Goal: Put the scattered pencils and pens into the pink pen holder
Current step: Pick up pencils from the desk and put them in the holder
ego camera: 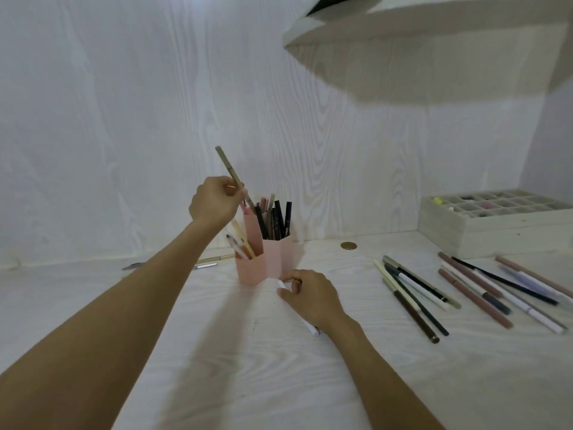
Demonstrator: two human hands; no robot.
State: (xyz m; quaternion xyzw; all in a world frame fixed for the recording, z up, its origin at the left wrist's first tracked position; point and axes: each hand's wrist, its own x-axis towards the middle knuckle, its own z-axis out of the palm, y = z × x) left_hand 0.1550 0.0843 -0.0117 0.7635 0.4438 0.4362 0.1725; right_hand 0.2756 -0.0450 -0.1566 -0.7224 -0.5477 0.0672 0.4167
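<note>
The pink pen holder [273,259] stands mid-desk near the back wall, with several pens and pencils upright in its compartments. My left hand [214,204] hovers just left of and above it, shut on a beige pencil [228,165] that tilts up to the left, its lower end over the holder. My right hand [310,294] rests on the desk just in front of the holder, closed on a white pen [312,328] whose ends stick out on both sides of the hand. Several loose pens [412,293] and more pens [502,287] lie to the right.
A white compartment box [496,225] stands at the back right. A round brass grommet [348,245] is set in the white desk [248,367]. A few pens [206,262] lie behind my left arm by the wall. A white shelf [434,41] overhangs at upper right.
</note>
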